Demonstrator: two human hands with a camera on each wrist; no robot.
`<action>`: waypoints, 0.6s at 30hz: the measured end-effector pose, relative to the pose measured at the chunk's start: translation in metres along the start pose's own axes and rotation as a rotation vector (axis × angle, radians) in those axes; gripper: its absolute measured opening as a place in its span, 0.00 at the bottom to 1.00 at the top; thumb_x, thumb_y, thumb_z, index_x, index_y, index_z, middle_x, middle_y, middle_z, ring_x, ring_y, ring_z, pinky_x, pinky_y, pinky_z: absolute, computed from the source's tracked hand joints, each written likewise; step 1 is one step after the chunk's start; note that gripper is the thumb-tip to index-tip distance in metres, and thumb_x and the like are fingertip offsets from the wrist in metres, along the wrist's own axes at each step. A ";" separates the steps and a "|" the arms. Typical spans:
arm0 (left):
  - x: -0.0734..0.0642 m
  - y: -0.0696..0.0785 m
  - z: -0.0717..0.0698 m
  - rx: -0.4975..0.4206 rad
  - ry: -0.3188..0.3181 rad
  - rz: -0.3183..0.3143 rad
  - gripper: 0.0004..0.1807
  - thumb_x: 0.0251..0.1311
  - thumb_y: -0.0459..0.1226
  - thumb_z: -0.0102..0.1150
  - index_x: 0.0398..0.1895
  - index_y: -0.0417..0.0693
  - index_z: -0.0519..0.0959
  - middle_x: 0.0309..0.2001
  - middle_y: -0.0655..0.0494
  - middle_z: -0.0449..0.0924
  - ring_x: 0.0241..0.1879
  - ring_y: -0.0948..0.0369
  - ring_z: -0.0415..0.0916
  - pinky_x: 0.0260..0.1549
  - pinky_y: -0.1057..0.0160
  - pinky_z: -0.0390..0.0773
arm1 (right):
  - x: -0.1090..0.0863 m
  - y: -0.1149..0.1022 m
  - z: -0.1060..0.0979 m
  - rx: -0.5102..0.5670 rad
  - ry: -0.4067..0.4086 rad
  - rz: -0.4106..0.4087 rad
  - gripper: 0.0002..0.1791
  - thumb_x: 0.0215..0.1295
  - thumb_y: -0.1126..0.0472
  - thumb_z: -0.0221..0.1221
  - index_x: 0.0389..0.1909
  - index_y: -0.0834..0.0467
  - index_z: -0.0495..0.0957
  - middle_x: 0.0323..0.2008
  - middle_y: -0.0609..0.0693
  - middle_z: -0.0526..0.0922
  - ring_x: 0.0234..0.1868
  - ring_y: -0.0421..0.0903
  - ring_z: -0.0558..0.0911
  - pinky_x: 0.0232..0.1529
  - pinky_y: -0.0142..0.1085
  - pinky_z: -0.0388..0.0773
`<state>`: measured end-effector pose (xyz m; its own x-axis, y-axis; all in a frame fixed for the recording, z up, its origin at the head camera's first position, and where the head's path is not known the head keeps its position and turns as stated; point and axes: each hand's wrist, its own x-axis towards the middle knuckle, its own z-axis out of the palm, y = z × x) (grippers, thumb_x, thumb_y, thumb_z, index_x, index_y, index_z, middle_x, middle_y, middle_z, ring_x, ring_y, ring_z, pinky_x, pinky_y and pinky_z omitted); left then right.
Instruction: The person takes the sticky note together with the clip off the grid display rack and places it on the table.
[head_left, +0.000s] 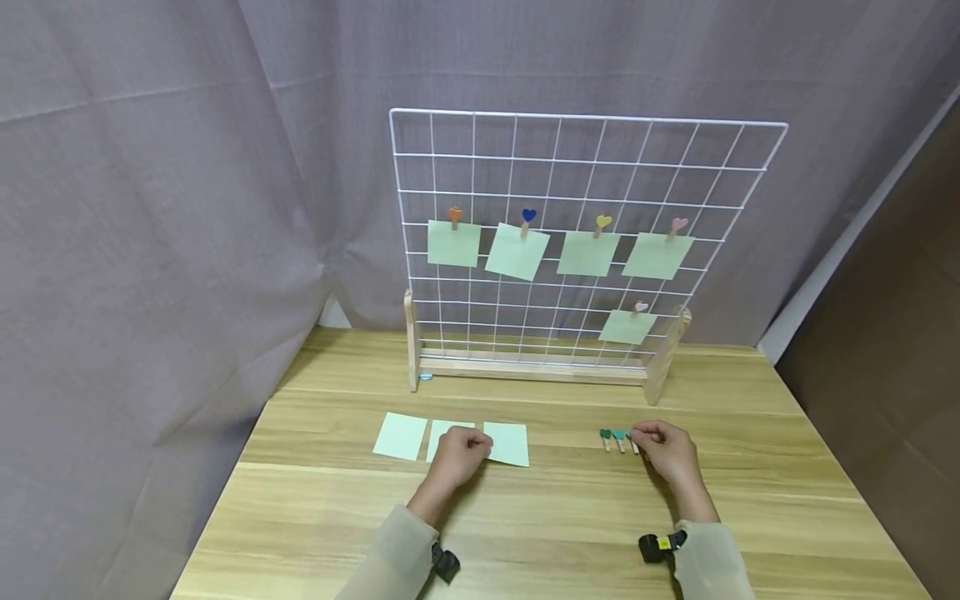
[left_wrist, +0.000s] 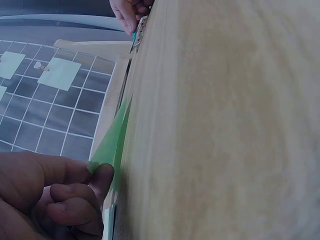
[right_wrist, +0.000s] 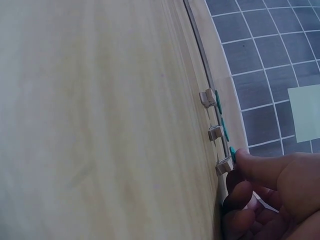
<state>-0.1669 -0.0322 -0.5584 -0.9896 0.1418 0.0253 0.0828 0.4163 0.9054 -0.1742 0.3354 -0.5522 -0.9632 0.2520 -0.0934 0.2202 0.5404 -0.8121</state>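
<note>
My left hand (head_left: 460,454) pinches the left edge of the rightmost of three pale green paper notes (head_left: 510,444) on the table. In the left wrist view that note (left_wrist: 112,142) is tilted up between thumb and forefinger. The same hand partly covers the middle note (head_left: 437,435); the left note (head_left: 401,437) lies flat beside it. On the right, my right hand (head_left: 670,452) pinches the rightmost small wooden clothespin (right_wrist: 224,166) by its teal heart. Two more clothespins lie in line with it, one with a dark green heart (head_left: 606,435), one with a teal heart (head_left: 618,435).
Behind the notes stands a white wire grid (head_left: 558,200) on a wooden stand (head_left: 525,369). Several green notes (head_left: 453,244) hang there from heart clothespins, one lower at right (head_left: 628,327). A small blue piece (head_left: 426,377) lies by the stand's left foot. Grey curtain (head_left: 187,250) surrounds the table.
</note>
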 end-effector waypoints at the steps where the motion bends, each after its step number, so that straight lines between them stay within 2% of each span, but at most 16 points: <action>1: 0.000 0.000 0.000 0.009 -0.005 0.001 0.06 0.65 0.26 0.64 0.37 0.36 0.90 0.36 0.48 0.89 0.31 0.62 0.76 0.32 0.64 0.79 | 0.000 0.001 0.000 0.001 -0.002 0.002 0.15 0.76 0.62 0.63 0.51 0.71 0.82 0.37 0.53 0.85 0.33 0.42 0.78 0.30 0.30 0.76; 6: 0.001 0.001 0.000 0.038 -0.020 -0.023 0.07 0.67 0.28 0.62 0.38 0.37 0.90 0.39 0.47 0.89 0.37 0.59 0.80 0.39 0.56 0.83 | 0.000 0.002 0.001 0.003 -0.006 0.008 0.16 0.76 0.60 0.63 0.52 0.71 0.82 0.38 0.54 0.85 0.35 0.44 0.78 0.30 0.30 0.76; 9: 0.002 0.002 0.000 0.057 -0.030 -0.041 0.08 0.67 0.29 0.60 0.37 0.38 0.90 0.40 0.47 0.89 0.38 0.58 0.80 0.41 0.55 0.83 | 0.000 0.002 0.001 0.000 -0.008 0.010 0.16 0.76 0.60 0.63 0.52 0.71 0.82 0.38 0.55 0.85 0.36 0.44 0.78 0.30 0.30 0.76; 12: 0.002 0.003 -0.002 0.078 -0.044 -0.052 0.09 0.67 0.29 0.59 0.34 0.40 0.90 0.39 0.49 0.89 0.34 0.60 0.78 0.36 0.59 0.81 | -0.001 0.002 0.001 -0.013 -0.003 0.010 0.17 0.76 0.60 0.63 0.53 0.71 0.82 0.39 0.56 0.85 0.36 0.44 0.78 0.30 0.31 0.76; 14: 0.002 0.004 -0.003 0.083 -0.067 -0.064 0.11 0.67 0.31 0.59 0.31 0.41 0.89 0.37 0.51 0.89 0.28 0.62 0.75 0.29 0.63 0.77 | 0.000 0.002 0.001 -0.039 0.009 -0.004 0.17 0.76 0.59 0.63 0.52 0.70 0.83 0.39 0.56 0.86 0.36 0.45 0.78 0.31 0.31 0.76; 18: 0.000 0.007 -0.005 0.082 -0.124 -0.086 0.18 0.68 0.34 0.57 0.17 0.45 0.80 0.28 0.54 0.84 0.17 0.65 0.65 0.18 0.68 0.66 | 0.000 0.001 0.002 -0.086 0.032 -0.029 0.17 0.75 0.58 0.64 0.51 0.70 0.84 0.40 0.57 0.86 0.37 0.46 0.78 0.32 0.32 0.74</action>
<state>-0.1672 -0.0342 -0.5499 -0.9718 0.2099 -0.1078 0.0127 0.5027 0.8644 -0.1743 0.3339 -0.5542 -0.9642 0.2603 -0.0510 0.2061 0.6140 -0.7619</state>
